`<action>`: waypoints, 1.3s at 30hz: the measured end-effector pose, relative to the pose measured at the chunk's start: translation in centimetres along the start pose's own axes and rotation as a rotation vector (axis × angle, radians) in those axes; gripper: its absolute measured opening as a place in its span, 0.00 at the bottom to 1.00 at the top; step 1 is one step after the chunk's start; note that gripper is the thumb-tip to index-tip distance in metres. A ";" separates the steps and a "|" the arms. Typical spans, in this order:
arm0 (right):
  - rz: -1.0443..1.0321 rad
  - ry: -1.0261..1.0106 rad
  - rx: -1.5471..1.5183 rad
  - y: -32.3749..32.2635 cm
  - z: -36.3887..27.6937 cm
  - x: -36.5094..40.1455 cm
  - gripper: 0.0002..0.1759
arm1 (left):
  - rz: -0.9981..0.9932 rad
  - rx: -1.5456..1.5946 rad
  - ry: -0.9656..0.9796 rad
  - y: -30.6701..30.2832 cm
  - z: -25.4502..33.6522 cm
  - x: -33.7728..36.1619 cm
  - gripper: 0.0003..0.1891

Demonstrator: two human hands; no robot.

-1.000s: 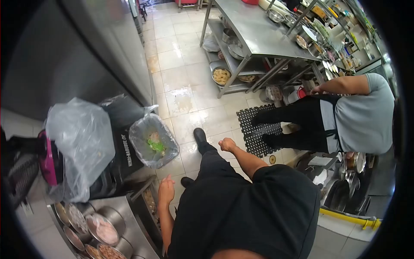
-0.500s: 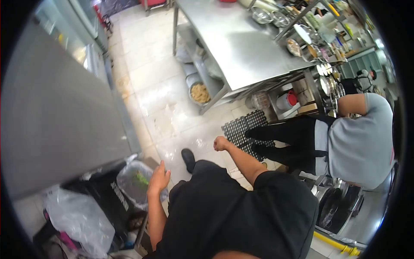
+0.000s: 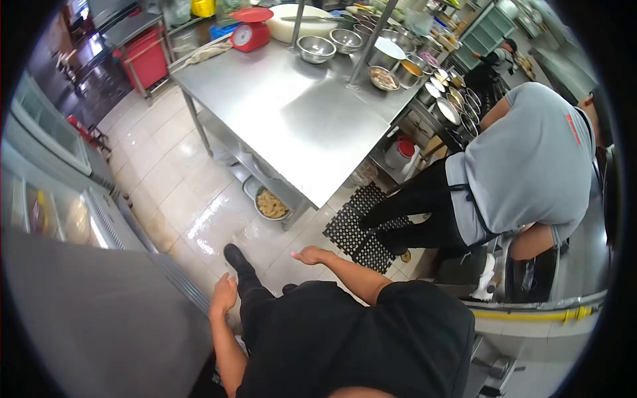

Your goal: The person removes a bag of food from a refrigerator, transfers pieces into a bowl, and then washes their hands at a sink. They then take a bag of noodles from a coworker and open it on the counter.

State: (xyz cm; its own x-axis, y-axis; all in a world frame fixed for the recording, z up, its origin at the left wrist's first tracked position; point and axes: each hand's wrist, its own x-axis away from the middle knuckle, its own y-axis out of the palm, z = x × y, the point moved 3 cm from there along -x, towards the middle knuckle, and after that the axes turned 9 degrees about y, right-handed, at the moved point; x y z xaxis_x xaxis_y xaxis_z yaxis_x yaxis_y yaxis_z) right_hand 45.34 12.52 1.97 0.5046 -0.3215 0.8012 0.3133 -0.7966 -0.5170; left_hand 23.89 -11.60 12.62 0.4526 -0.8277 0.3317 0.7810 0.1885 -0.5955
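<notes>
My left hand point(image 3: 224, 293) hangs low beside a grey cabinet front point(image 3: 99, 312), its fingers loosely bent and apart, with nothing visible in it. Out in front of my body, my right hand point(image 3: 310, 255) is empty, its fingers loosely stretched. Neither hand touches anything. A steel work table point(image 3: 279, 126) stands ahead of me, and on its lower shelf sits a metal pan of pale yellowish food point(image 3: 271, 204). One black shoe point(image 3: 239, 262) of mine is forward on the wet tiled floor point(image 3: 192, 222).
A co-worker in a grey shirt point(image 3: 524, 166) bends over the cooking line at right, standing on a black perforated mat point(image 3: 361, 229). Steel bowls point(image 3: 316, 48), a red scale point(image 3: 251, 34) and food pans point(image 3: 383, 78) stand on the table. A yellow gas pipe point(image 3: 537, 316) runs behind the co-worker.
I have stepped forward and the view has turned, so the bin at left is gone and more of the table shows. My right hand has opened from a loose fist.
</notes>
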 end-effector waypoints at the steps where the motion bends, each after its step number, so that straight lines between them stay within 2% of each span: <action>1: 0.022 -0.015 -0.033 -0.7 -0.8 -0.9 0.35 | -0.027 -0.009 0.017 -1.1 -0.6 -1.9 0.25; 5: 0.038 -0.046 -0.091 -3.3 -5.2 -5.8 0.31 | -0.157 -0.034 0.110 -5.9 -3.1 -9.0 0.31; 7: -0.012 -0.023 -0.108 -4.5 -8.2 -7.8 0.30 | -0.230 -0.005 0.088 -9.2 -3.4 -11.7 0.36; 8: -0.027 -0.015 -0.101 -5.7 -9.8 -9.1 0.30 | -0.190 -0.003 0.026 -11.6 -2.4 -12.4 0.28; 11: -0.089 -0.070 0.031 -8.3 -15.1 -13.4 0.27 | -0.199 0.085 -0.064 -15.3 -5.3 -16.1 0.24; 12: -0.080 -0.121 0.061 -9.4 -17.0 -15.4 0.25 | -0.113 0.144 -0.026 -16.6 -6.2 -16.6 0.28; 14: -0.027 -0.187 0.071 -11.7 -20.5 -18.9 0.24 | 0.006 -0.033 0.076 -17.9 -9.7 -17.5 0.23; 16: -0.002 -0.230 0.063 -14.2 -24.1 -21.3 0.20 | -0.107 -0.212 0.025 -20.9 -10.0 -18.0 0.20; 18: 0.010 -0.295 0.065 -16.7 -28.3 -23.5 0.16 | -0.155 -0.185 -0.081 -23.8 -11.0 -18.1 0.24; 22: -0.057 -0.486 0.110 -19.3 -37.0 -28.8 0.11 | 0.102 -0.026 -0.215 -26.8 -14.2 -16.2 0.31; 25: -0.170 -0.667 0.137 -19.5 -42.0 -33.7 0.11 | 0.353 0.050 -0.456 -28.5 -14.3 -13.9 0.34; 26: -0.211 -0.615 0.220 -20.6 -45.9 -32.0 0.11 | 0.405 0.118 -0.495 -28.7 -14.2 -13.3 0.33; 29: -0.266 -0.708 0.484 -20.9 -53.3 -30.3 0.13 | 0.583 0.213 -0.666 -26.9 -13.6 -10.5 0.32; 31: -0.343 -0.942 0.488 -19.3 -59.0 -26.0 0.16 | 0.667 0.211 -0.755 -26.0 -13.0 -8.6 0.33; 33: -0.531 -1.180 0.319 -16.6 -64.7 -21.4 0.19 | 0.604 0.263 -0.873 -24.6 -12.8 -7.4 0.32; 35: -0.646 -1.438 0.143 -15.5 -70.2 -14.1 0.28 | 0.579 0.286 -0.929 -22.7 -12.7 -7.4 0.30; 36: -0.696 -1.516 0.075 -15.3 -72.3 -10.9 0.33 | 0.587 0.292 -0.934 -21.5 -12.8 -7.6 0.30; 38: -0.815 -1.617 -0.005 -15.0 -74.7 -5.1 0.36 | 0.674 0.344 -0.946 -18.3 -12.5 -8.1 0.32; 39: -0.869 -1.596 -0.014 -14.2 -74.9 -3.8 0.37 | 0.716 0.378 -0.989 -17.0 -11.8 -8.2 0.33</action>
State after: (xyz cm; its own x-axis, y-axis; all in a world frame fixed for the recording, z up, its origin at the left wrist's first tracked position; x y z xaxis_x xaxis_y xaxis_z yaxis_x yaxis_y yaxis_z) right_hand -21.31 -13.33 28.86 0.4234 0.8794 -0.2177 0.8765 -0.4584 -0.1469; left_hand 1.81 -14.27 11.35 0.8202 0.2341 0.5220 0.2304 0.7001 -0.6759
